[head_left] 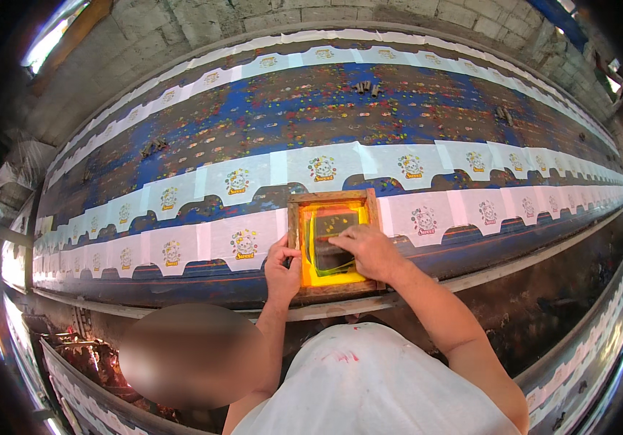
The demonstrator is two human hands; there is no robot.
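The wooden frame [329, 196] lies at the near side of the long desk [253, 109], over the front row of pale pink cloth pieces [442, 221]. Its near rail reaches toward the desk's front edge, leaving little surface there. Inside the rails, yellow ink [310, 279] borders a dark central area [340, 225].

The left hand [282, 270] is at the left rail, fingers curled and close together; whether they are clamped on the wood, I cannot tell. The right hand [371, 250] reaches in over the right rail, its fingers bent down over the dark area; I cannot tell whether they grip something there.

Printed pieces sit just beside the frame on both sides, their near edges notched. A dark strip runs between these notches and the front ledge [471, 280]. Beyond the far rail comes a row of bluish-white pieces [377, 161], then a broad stretch of blue-patched, speckled desk surface with short dark cylinders [369, 88] on it. More pieces line the far edge, near a block wall [442, 14].
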